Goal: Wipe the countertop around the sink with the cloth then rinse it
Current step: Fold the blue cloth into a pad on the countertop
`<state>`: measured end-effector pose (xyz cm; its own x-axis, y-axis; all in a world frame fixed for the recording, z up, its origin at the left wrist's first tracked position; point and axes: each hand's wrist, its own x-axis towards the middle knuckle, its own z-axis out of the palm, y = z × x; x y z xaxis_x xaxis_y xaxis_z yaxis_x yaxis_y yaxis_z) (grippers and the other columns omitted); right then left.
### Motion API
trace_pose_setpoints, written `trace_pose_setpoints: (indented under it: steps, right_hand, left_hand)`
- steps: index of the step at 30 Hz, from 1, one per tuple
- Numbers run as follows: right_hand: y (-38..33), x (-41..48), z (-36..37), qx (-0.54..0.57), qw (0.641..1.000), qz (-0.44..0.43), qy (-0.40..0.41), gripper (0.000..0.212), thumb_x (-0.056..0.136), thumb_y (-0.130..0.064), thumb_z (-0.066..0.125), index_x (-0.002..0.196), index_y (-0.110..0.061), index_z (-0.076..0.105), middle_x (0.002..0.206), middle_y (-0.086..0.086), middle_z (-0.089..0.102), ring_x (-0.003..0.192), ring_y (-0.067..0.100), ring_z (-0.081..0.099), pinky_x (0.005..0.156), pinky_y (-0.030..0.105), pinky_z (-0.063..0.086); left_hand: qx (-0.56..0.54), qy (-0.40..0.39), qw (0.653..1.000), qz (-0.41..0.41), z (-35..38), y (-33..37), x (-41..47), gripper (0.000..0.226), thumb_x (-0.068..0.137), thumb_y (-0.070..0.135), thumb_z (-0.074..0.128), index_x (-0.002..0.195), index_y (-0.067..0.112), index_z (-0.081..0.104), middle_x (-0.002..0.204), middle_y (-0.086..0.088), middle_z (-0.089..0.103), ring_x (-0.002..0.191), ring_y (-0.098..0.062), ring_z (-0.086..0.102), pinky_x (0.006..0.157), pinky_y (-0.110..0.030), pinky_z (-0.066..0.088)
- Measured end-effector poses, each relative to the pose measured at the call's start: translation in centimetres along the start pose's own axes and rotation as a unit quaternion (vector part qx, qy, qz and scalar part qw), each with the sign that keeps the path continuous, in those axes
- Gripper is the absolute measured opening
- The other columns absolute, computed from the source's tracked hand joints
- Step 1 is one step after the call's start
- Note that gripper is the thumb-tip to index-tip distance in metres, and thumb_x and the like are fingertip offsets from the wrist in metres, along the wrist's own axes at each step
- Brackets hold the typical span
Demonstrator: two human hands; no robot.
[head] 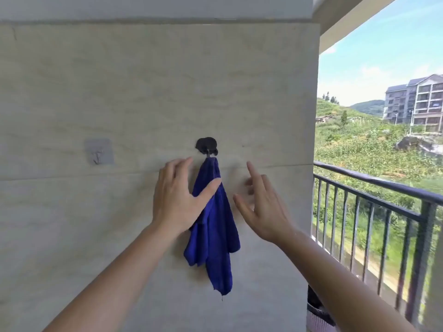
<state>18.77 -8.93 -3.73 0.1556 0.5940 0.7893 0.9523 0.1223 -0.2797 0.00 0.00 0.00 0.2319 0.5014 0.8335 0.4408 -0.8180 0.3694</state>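
Note:
A dark blue cloth (217, 233) hangs by one corner from a black hook (207, 146) stuck on the beige tiled wall. My left hand (178, 195) is raised in front of the cloth's upper left part, fingers straight, thumb lying across the fabric; it does not grip it. My right hand (262, 207) hovers just right of the cloth with fingers spread and holds nothing. No sink or countertop is in view.
A clear adhesive hook (98, 152) is empty on the wall to the left. A dark metal balcony railing (374, 185) runs along the right, with a dark object (316, 307) at its foot by the wall corner.

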Motion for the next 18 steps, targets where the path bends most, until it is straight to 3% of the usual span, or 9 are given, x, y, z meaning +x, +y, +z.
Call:
trace_pose_setpoints:
  steps: [3, 7, 13, 18]
  right_hand:
    - [-0.4, 1.4, 0.7, -0.006, 0.999, 0.001, 0.037, 0.071, 0.100, -0.049, 0.049, 0.159, -0.028, 0.016, 0.107, -0.010, 0.046, 0.089, 0.008, 0.051, 0.075, 0.031, 0.049]
    - [-1.3, 2.4, 0.9, 0.003, 0.999, 0.014, 0.040, 0.060, 0.099, -0.051, 0.047, 0.153, -0.035, 0.026, 0.104, -0.013, 0.046, 0.086, 0.004, 0.051, 0.078, 0.031, 0.050]
    - [-3.2, 4.3, 1.7, 0.007, 0.999, 0.029, 0.045, 0.039, 0.095, -0.061, 0.049, 0.130, -0.044, 0.052, 0.102, -0.017, 0.050, 0.088, 0.003, 0.058, 0.079, 0.032, 0.053]
    - [-3.3, 5.5, 1.3, 0.031, 0.996, 0.058, 0.051, 0.018, 0.099, -0.046, 0.053, 0.108, -0.038, 0.067, 0.099, -0.021, 0.064, 0.088, 0.001, 0.061, 0.082, 0.037, 0.053]
  left_hand:
    - [0.017, 0.041, 0.999, 0.006, 1.2, 0.4, 1.7, 0.070, 0.072, 0.068, 0.072, 0.128, 0.028, 0.056, 0.123, 0.008, 0.050, 0.118, -0.014, 0.044, 0.093, -0.032, 0.046]
    - [-0.011, 0.073, 0.996, 0.059, 1.4, -1.4, 3.0, 0.019, 0.088, 0.040, 0.069, 0.099, 0.025, 0.072, 0.095, 0.010, 0.061, 0.096, -0.018, 0.055, 0.074, -0.034, 0.050]
    - [-0.079, 0.039, 0.992, 0.087, -0.4, -4.4, 4.6, 0.014, 0.092, 0.028, 0.067, 0.101, 0.027, 0.077, 0.087, 0.009, 0.071, 0.085, -0.017, 0.062, 0.075, -0.035, 0.050]
    - [-0.123, 0.009, 0.983, 0.137, -1.2, -4.1, 5.2, 0.018, 0.084, 0.034, 0.071, 0.097, 0.026, 0.080, 0.074, 0.013, 0.068, 0.072, -0.012, 0.058, 0.070, -0.034, 0.052]
